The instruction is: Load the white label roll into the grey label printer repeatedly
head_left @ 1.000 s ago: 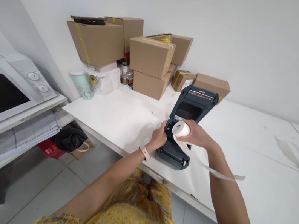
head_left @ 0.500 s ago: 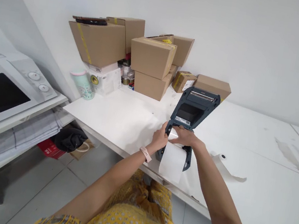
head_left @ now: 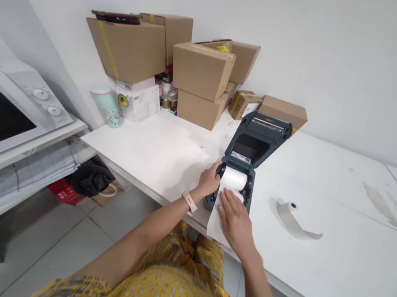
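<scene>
A dark blue-grey label printer (head_left: 257,145) stands on the white table with its lid raised. A white paper roll (head_left: 234,178) sits between the black holders inside. From it a white paper strip (head_left: 216,225) runs out over the printer's front toward the table edge. At the printer's left side, my left hand (head_left: 210,179) grips the edge beside the roll, its fingertips partly hidden. My right hand (head_left: 236,222) lies flat on the strip with fingers stretched out, holding nothing.
A small roll end with a curled paper tail (head_left: 296,223) lies to the printer's right. Cardboard boxes (head_left: 201,70) are stacked along the wall. A mint tumbler (head_left: 108,107) stands at the table's left end, near a microwave (head_left: 3,111) on a shelf.
My right hand has left the roll and moved toward me onto the paper strip, uncovering the roll. My left hand stays at the printer's left side. The view has shifted slightly.
</scene>
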### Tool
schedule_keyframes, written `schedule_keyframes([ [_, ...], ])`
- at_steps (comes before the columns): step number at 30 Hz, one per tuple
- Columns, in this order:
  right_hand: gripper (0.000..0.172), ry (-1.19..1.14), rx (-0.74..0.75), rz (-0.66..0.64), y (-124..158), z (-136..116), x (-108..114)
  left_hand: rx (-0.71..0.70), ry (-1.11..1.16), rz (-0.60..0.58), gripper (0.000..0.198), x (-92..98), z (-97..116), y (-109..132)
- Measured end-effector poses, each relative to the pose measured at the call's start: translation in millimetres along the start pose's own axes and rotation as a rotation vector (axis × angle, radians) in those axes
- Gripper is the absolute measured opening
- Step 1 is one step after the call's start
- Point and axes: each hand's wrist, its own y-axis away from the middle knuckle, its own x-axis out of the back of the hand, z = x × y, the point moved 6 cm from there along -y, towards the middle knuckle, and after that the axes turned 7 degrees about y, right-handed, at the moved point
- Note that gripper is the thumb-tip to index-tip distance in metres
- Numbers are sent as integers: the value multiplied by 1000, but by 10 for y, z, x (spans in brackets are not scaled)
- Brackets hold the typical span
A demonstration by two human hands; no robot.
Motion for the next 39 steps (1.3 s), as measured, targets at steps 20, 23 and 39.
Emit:
schedule_keyframes([
  [20, 57, 53, -184, 173, 203, -466, 4, -518, -45, 187, 60, 271, 1189, -265],
  [23, 54, 54, -224, 171, 187, -505, -1, -675, -114, 187, 56, 226, 1570, -470],
  [39, 46, 73, -297, 72, 135, -589, -95, -531, -283, -514, 34, -275, 714, 434],
])
